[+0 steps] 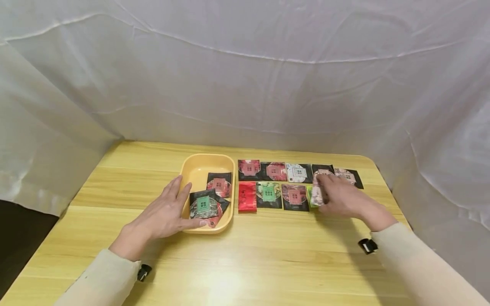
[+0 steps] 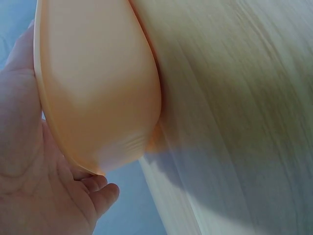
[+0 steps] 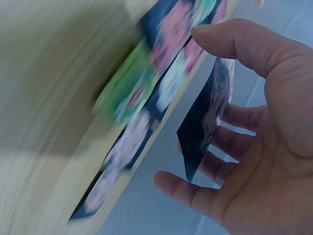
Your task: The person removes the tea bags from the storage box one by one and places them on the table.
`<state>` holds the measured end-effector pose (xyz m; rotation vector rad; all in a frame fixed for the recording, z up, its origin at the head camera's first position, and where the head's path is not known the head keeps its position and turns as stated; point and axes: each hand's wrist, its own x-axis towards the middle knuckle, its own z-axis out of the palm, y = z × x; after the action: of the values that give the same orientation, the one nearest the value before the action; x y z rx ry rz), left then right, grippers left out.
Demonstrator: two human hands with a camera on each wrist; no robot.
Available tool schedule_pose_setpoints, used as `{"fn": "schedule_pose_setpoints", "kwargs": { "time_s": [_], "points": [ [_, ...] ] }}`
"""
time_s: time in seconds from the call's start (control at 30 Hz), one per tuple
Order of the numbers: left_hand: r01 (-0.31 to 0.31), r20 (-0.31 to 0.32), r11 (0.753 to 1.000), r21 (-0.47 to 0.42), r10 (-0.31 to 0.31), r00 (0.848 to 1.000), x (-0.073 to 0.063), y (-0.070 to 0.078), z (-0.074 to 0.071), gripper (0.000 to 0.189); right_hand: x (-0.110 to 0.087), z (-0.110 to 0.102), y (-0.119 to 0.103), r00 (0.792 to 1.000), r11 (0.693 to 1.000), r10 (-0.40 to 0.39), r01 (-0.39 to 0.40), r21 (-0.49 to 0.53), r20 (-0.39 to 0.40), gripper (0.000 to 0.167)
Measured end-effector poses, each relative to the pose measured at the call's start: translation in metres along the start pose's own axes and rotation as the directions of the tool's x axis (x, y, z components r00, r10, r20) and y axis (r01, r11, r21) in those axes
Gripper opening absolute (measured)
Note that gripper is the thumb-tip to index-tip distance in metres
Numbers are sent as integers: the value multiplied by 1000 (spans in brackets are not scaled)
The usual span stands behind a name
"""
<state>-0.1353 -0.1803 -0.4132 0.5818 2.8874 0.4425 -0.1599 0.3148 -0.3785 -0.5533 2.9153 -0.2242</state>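
My left hand (image 1: 166,210) rests on the left side of a yellow plastic tray (image 1: 206,157), its fingers along the rim and its thumb over the near corner. Several tea sachets (image 1: 203,206) lie overlapped in the tray. The left wrist view shows the tray's outer wall (image 2: 105,88) beside the palm. My right hand (image 1: 338,197) holds a dark sachet with a pink floral print (image 3: 208,117) between thumb and fingers, tilted above the right end of two rows of sachets. Beneath it, a green sachet (image 3: 124,93) is partly hidden in the head view.
The back row runs from a pink-labelled sachet (image 1: 249,169) to a pale floral one (image 1: 350,176). In the front row lie a small red packet (image 1: 247,196), a green-labelled sachet (image 1: 269,194) and a dark red one (image 1: 294,196). Pale cloth (image 1: 249,85) hangs behind the wooden table (image 1: 237,263).
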Motion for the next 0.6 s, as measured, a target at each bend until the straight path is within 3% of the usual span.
{"fn": "schedule_pose_setpoints", "kwargs": {
  "time_s": [0.27, 0.6],
  "points": [
    [-13, 30, 1000, -13, 13, 999, 0, -3, 0, 134, -21, -5, 59, 992, 990, 103, -95, -103, 78, 96],
    [-19, 63, 999, -41, 22, 998, 0, -2, -7, 141, -15, 5, 74, 984, 995, 97, -92, -41, 151, 99]
  ]
}}
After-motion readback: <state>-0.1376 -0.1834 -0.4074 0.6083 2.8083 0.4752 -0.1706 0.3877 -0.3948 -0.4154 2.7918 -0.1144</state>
